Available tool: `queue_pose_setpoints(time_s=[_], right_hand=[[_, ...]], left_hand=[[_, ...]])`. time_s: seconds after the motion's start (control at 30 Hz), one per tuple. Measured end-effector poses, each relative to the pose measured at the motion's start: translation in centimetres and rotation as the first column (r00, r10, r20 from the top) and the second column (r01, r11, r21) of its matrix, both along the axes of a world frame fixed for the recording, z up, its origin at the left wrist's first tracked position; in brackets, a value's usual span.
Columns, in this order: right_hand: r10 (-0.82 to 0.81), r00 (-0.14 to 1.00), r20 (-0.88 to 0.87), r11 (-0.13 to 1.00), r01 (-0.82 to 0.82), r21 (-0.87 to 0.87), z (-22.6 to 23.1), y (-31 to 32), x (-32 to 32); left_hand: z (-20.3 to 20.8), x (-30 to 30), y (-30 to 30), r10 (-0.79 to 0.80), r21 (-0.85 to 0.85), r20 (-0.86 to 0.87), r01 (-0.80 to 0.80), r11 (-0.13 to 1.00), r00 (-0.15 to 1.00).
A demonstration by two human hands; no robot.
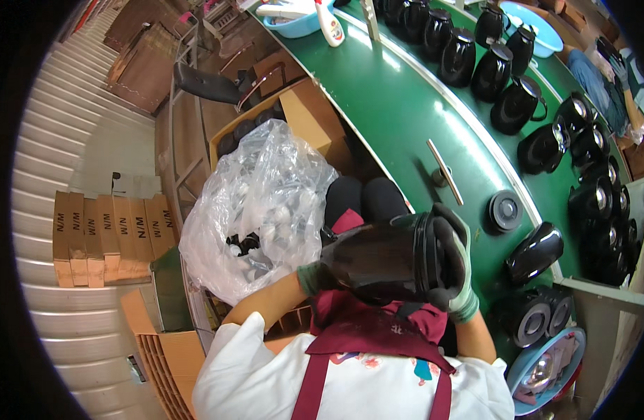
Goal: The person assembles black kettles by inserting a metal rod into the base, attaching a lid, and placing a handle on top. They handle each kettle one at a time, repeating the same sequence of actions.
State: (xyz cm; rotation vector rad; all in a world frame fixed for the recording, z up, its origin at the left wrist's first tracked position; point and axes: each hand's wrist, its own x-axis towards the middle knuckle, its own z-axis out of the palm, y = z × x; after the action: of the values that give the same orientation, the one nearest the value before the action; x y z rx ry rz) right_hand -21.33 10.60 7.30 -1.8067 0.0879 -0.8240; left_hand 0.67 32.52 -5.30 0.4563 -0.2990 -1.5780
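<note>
- Right hand, partly curled, grips one end of the black vessel, likely steadying it sideways.
- Left hand meets the other end; its closure is hidden.

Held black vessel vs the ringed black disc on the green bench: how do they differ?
Pose: the black vessel lies sideways between the left hand and right hand; the black disc lies flat on the green bench, untouched. Shape: the vessel is long and bulky, the disc low and round. Both are black.
</note>
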Motion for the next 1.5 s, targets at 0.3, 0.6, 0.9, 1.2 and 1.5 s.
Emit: queue_pose_setpoints(time_s=[0.3,0.6,0.9,1.2,1.5], right_hand=[[0.066,0.997,-0.038,0.906,-0.044,0.420,0.4,-0.8,0.0],[-0.008,0.998,-0.070,0.995,0.015,0.100,2.0,-0.9,0.8],[0.099,0.968,-0.232,0.955,-0.027,0.295,-2.5,-0.3,-0.4],[0.124,0.992,-0.024,0.568,-0.051,0.821,-2.0,-0.1,1.0],[-0.148,0.988,0.035,0.949,0.132,0.286,-3.8,1.9,0.1]], left_hand=[[-4.2,4.3,0.3,0.100,0.017,0.130,-0.103,0.995,0.986],[1.9,0.9,-2.2,0.026,-0.042,0.169,-0.019,0.999,0.985],[13.7,4.2,-3.0,0.251,-0.325,0.909,-0.191,0.926,-0.332],[13.1,2.9,-3.0,0.241,-0.301,0.930,-0.200,0.932,-0.276],[5.3,3.6,-0.7,0.028,0.154,0.774,-0.231,0.961,0.632]])
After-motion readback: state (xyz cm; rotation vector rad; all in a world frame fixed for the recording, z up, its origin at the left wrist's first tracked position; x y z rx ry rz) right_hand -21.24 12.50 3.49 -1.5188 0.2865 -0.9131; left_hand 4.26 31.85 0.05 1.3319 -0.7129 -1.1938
